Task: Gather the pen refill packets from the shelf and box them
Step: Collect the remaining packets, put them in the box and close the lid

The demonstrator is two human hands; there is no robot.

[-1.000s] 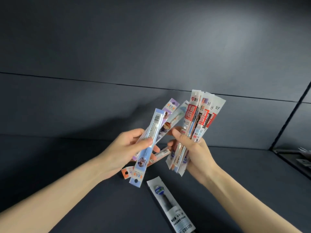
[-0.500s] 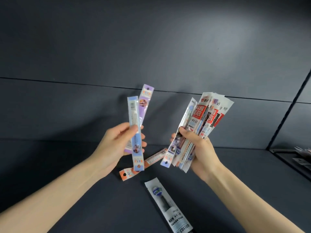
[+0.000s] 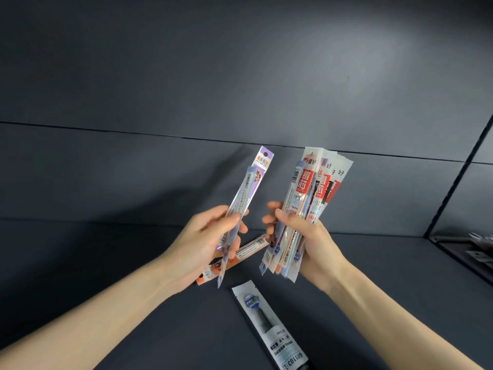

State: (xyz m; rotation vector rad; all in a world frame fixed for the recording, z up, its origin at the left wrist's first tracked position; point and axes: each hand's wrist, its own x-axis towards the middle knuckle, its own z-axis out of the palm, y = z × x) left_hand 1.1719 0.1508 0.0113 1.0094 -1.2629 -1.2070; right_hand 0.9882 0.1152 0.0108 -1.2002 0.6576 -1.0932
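Holding two slim purple-and-blue plastic refill packets (image 3: 246, 198) upright, my left hand (image 3: 205, 244) had fingers pinched shut on them. My right hand (image 3: 306, 236) gripped a fanned bunch of red-and-white refill packets (image 3: 310, 206). An orange packet (image 3: 240, 256) and a white-and-black packet (image 3: 269, 327) lay near me on the dark grey shelf (image 3: 106, 263).

Refill pkts: fanned bunch (image 3: 306, 209) & purple pair (image 3: 248, 198) upright; two (image 3: 269, 327) flat on shelf.
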